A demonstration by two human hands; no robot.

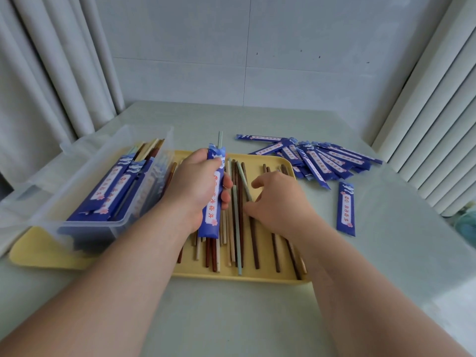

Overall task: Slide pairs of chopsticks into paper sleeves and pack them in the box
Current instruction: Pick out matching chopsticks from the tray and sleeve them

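Sleeve (215,194) is held in the left grip (195,184) above tray (283,278) centre, with a green stick (220,139) protruding from its top. The matching chopstick (244,181) is pinched in the right grip (278,202), right of centre. Its tip is best aligned with the sleeve mouth before sliding. Box (103,161) is set on the tray's left end.

Indoor room arranged as a small hand-packing station. Whether it is domestic or light commercial cannot be determined. Rear boundary: a plain pale wall (231,47) in panels, with visible seams and a few dark specks. Pale curtains (51,73) hang at the left, and a pleated white hanging (438,112) stands at the right. Work surface: one table (386,266) with a glossy pale green top, set against the wall. Stock on it is grouped by kind: a yellow tray (257,278) of loose chopsticks (255,243), a heap of printed blue paper sleeves (322,158), and a clear plastic box (85,176) of sleeved pairs.
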